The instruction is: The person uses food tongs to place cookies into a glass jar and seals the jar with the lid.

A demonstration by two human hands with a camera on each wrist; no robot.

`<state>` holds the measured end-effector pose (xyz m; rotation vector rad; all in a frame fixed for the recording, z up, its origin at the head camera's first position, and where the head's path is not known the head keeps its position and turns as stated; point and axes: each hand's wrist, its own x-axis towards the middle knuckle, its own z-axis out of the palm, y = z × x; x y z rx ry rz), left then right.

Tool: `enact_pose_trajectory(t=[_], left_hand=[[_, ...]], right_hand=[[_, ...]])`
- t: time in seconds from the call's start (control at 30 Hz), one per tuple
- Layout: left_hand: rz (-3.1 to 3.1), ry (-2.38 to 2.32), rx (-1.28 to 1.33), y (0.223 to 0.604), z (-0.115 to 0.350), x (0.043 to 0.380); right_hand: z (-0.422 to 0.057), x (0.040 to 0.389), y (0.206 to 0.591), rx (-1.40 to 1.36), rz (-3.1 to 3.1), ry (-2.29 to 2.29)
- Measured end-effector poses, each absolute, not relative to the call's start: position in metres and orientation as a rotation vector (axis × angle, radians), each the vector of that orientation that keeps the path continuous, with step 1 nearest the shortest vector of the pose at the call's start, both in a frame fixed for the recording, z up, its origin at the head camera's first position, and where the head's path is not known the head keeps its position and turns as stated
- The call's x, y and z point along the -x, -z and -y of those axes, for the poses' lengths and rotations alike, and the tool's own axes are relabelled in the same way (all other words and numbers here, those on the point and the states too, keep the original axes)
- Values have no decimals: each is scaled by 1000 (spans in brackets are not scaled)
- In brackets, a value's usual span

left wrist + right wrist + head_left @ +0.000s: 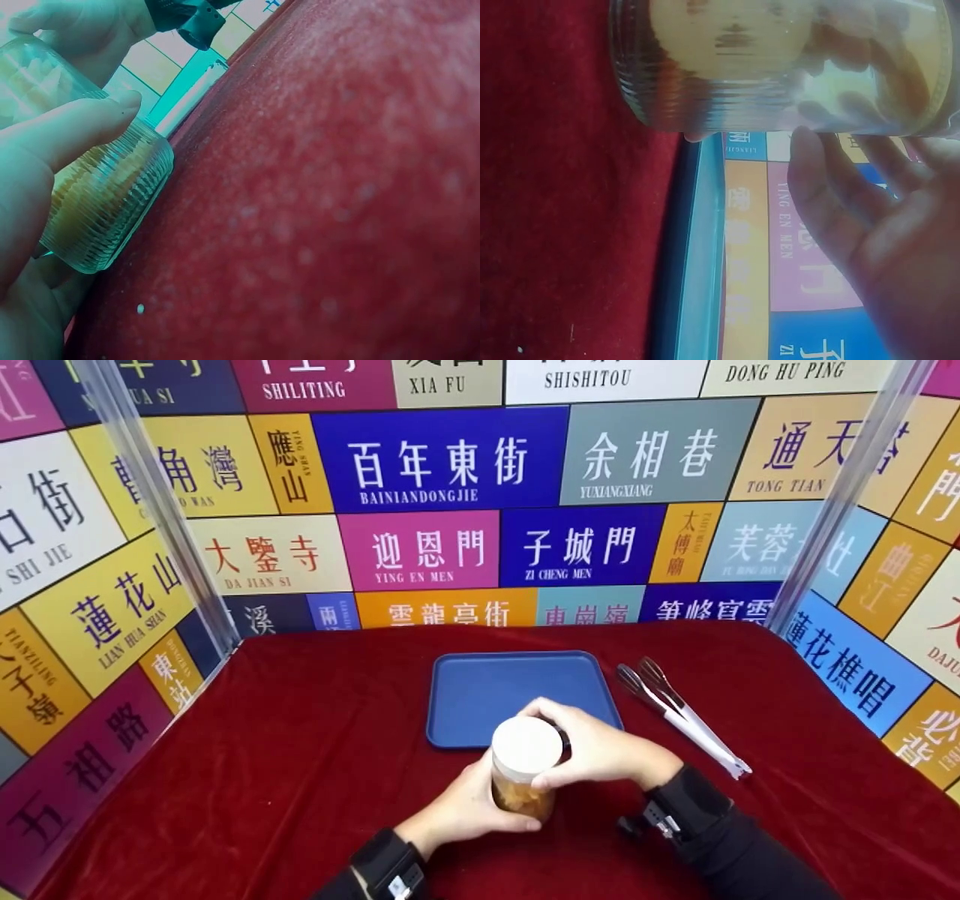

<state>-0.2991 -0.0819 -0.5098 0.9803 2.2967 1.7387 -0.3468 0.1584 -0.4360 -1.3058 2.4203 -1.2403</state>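
Observation:
A clear ribbed jar [523,797] with a white lid [527,744] stands between my two hands, in front of the tray. Yellowish-brown pieces [90,187] show through its wall. My left hand [469,806] grips the lower body, thumb across the near side, as the left wrist view also shows. My right hand [592,746] holds the lid, its thumb at the near edge and fingers around the far side. In the right wrist view the right hand's fingers [840,202] lie curved along the upper part of the jar.
A blue tray [480,682] lies flat behind the jar. Tongs [686,716] with dark tips and white handles lie to its right. Dark red cloth [300,750] covers the table, and panels with printed signs [442,457] enclose the back and sides.

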Motion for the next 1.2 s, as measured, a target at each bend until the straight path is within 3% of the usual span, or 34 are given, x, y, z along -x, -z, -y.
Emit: enact_pose_trajectory(t=[0.7,0.87,1.2], left_hand=[[-2459,-1741,-935,507,84,299],[-2499,-1797,-847,500,89,304],[-2656,-1990,-550,477,129,326]], right_hand=[[-163,346,429,1469,-2427,1163],[-170,348,422,1497,-2522,1112],[-185,352,416,1292,-2882,872]])
